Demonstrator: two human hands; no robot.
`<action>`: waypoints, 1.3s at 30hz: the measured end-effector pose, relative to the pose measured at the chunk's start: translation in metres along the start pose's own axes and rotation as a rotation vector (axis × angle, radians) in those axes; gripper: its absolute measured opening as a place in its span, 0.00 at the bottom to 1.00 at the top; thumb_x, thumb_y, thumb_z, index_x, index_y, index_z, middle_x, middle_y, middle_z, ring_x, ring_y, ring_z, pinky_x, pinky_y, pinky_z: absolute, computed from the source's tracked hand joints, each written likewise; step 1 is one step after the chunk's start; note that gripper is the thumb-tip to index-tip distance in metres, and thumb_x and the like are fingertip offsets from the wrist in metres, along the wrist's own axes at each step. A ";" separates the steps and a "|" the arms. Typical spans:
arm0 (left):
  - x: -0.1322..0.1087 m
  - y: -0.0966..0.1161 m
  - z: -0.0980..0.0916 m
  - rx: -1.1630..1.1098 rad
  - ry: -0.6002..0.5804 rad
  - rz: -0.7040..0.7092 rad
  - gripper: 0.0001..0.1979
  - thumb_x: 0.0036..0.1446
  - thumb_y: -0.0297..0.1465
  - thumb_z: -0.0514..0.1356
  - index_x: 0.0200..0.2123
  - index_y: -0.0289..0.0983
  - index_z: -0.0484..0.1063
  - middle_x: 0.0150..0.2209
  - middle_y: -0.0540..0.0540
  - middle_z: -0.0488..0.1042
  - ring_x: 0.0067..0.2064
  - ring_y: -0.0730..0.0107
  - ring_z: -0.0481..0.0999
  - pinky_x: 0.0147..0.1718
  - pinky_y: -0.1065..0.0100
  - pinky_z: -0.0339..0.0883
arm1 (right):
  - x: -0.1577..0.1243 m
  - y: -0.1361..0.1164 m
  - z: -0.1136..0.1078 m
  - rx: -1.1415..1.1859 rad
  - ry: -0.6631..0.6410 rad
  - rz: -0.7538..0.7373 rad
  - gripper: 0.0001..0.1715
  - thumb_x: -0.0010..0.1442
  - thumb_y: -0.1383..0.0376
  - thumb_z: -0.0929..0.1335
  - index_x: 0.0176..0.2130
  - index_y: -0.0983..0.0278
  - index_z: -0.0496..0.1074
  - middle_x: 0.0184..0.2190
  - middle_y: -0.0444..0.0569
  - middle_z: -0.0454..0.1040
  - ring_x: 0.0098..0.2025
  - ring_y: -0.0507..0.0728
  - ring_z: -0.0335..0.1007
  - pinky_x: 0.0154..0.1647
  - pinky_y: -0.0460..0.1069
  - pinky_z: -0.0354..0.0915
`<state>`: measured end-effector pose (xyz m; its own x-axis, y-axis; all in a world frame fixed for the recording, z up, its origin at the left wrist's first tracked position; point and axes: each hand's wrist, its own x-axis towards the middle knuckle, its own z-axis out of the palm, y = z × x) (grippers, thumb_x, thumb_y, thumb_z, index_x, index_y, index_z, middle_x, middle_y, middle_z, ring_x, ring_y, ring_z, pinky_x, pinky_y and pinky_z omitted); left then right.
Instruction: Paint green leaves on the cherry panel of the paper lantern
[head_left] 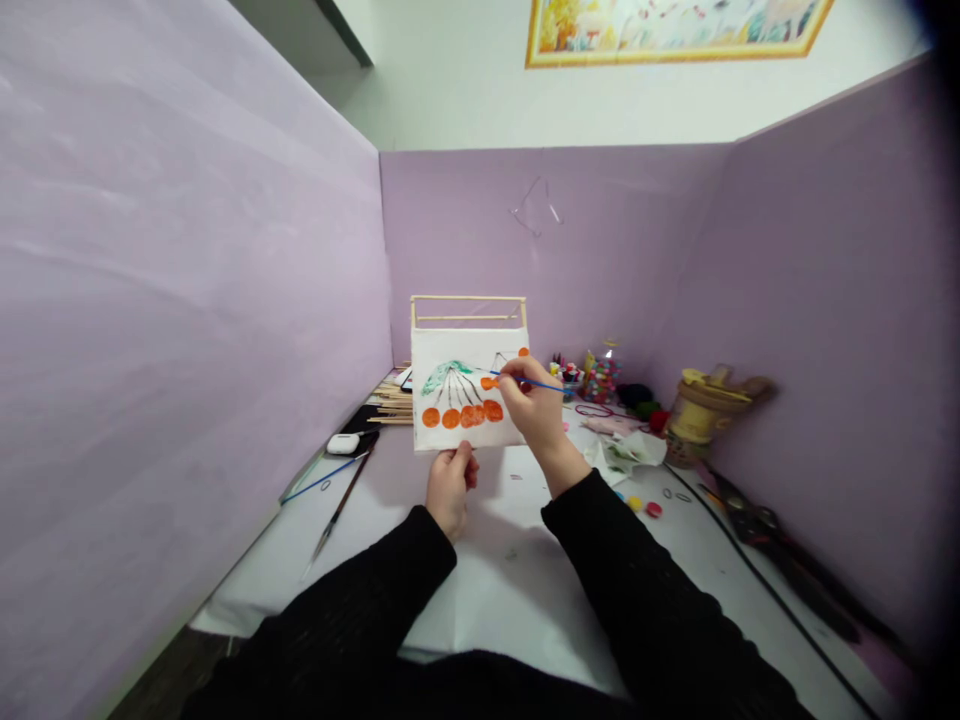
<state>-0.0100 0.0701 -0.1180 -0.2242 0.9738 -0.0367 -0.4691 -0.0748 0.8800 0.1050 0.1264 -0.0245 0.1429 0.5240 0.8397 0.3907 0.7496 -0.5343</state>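
Note:
My left hand (452, 492) grips the lower edge of a white painted panel (435, 345), holding it upright above the table. A thin wooden stick frame (469, 298) rises from behind the panel's top. Painted on the panel are a row of orange circles, dark lines fanning out, and a green patch. In front of the panel's right side, my right hand (534, 405) pinches a slim blue paintbrush (536, 382). The brush tip points left, close to the green patch; whether it touches is too small to tell. The hand covers part of the painting.
On the left lie a dark-handled brush (343, 505), a blue stick (319, 480), a white earphone case (343, 444) and wooden sticks (392, 402). To the right are crumpled tissue (626, 450), a yellow container (694, 410), a candy-coloured jar (602, 378) and pliers (757, 525). Purple partitions enclose three sides.

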 end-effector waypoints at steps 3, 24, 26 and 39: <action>0.000 0.000 0.000 -0.004 0.006 0.000 0.23 0.40 0.48 0.68 0.24 0.35 0.65 0.19 0.54 0.66 0.19 0.81 0.60 0.19 0.74 0.52 | 0.000 0.000 0.000 0.058 -0.015 -0.011 0.04 0.52 0.69 0.64 0.28 0.63 0.69 0.24 0.42 0.70 0.25 0.50 0.63 0.27 0.45 0.59; -0.001 0.001 0.002 -0.005 0.007 0.008 0.22 0.41 0.47 0.68 0.24 0.35 0.64 0.19 0.54 0.66 0.19 0.81 0.60 0.19 0.74 0.51 | -0.002 0.008 0.005 -0.068 -0.102 -0.153 0.08 0.53 0.69 0.65 0.30 0.61 0.74 0.27 0.45 0.75 0.28 0.52 0.69 0.33 0.47 0.65; -0.001 0.001 0.002 -0.003 0.008 0.009 0.22 0.41 0.47 0.68 0.24 0.35 0.65 0.19 0.54 0.66 0.19 0.81 0.60 0.19 0.74 0.51 | -0.003 0.008 0.005 -0.087 -0.072 -0.131 0.08 0.53 0.69 0.65 0.29 0.61 0.74 0.26 0.44 0.75 0.28 0.52 0.68 0.33 0.47 0.65; -0.002 0.001 0.002 0.019 -0.002 0.009 0.22 0.42 0.47 0.67 0.24 0.35 0.65 0.19 0.54 0.65 0.18 0.81 0.60 0.19 0.73 0.50 | -0.004 0.007 0.005 0.017 -0.024 0.028 0.08 0.56 0.63 0.66 0.33 0.63 0.75 0.30 0.46 0.77 0.28 0.52 0.69 0.32 0.47 0.65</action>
<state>-0.0083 0.0684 -0.1161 -0.2267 0.9736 -0.0277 -0.4508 -0.0797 0.8890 0.1030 0.1313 -0.0318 0.1312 0.5542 0.8220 0.3712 0.7413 -0.5591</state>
